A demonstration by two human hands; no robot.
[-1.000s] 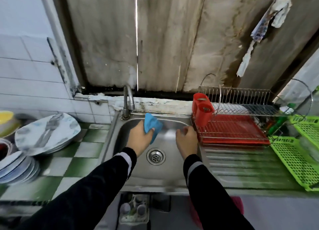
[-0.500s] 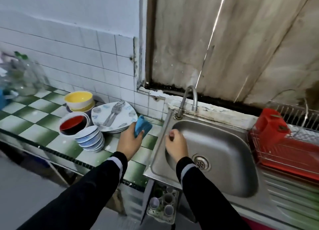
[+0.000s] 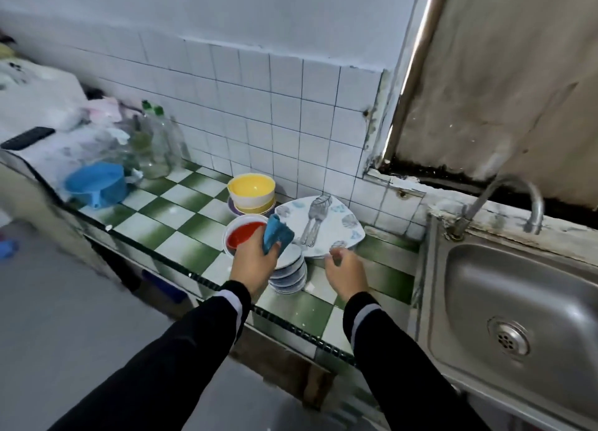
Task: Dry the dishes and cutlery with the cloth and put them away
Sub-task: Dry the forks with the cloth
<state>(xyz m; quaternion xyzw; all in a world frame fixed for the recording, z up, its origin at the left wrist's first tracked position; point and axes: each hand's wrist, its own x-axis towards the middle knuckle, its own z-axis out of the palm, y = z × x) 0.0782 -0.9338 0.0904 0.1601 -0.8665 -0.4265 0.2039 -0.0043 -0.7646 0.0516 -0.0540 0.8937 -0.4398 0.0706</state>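
Note:
My left hand (image 3: 254,262) grips a folded blue cloth (image 3: 276,233) above a stack of small white saucers (image 3: 289,273) on the green-and-white tiled counter. My right hand (image 3: 346,270), fingers loosely curled and holding nothing, hovers at the near edge of a patterned white plate (image 3: 336,226). Cutlery (image 3: 312,220), forks by the look of it, lies on that plate. A bowl with a red inside (image 3: 241,236) stands left of the cloth. Behind it a yellow bowl (image 3: 250,189) tops a short stack.
A steel sink (image 3: 517,301) with a curved tap (image 3: 504,200) lies to the right. Clear bottles (image 3: 155,145) and a blue plastic basket (image 3: 97,183) stand at the counter's far left. White tiles line the wall behind. The counter's front edge (image 3: 284,325) runs below my wrists.
The view has swung left from the sink to the dishes. Both hands moved from the sink toward the dish pile; the left still holds the cloth, the right now reaches the plate's edge.

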